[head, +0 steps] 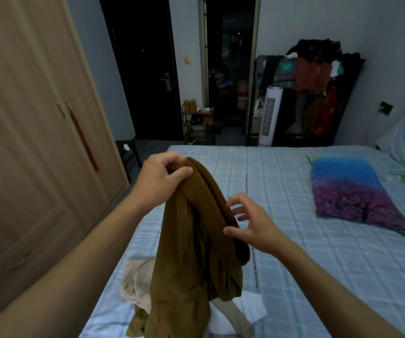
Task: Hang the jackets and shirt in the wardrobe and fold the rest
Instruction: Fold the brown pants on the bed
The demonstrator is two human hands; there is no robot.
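Presently the brown garment (191,240) is pinched at its top edge by the left hand (158,181) and hangs long-axis downward between both hands; the right hand (252,223), fingers spread, touches its nearer right edge, gripping nothing; the pile (138,281) lies below on the bed (294,252).

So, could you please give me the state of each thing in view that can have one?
Brown garment: held up over the bed, hanging crumpled, unfolded.
Left hand: grips the garment's top edge.
Right hand: fingers spread, touching the garment's side.
Beige garment: crumpled on the bed.
White garment: lying on the bed, unfolded.
Wardrobe: doors closed.
Dark door: closed.
Doorway: open, dark beyond.
Pillow: flat on the bed.
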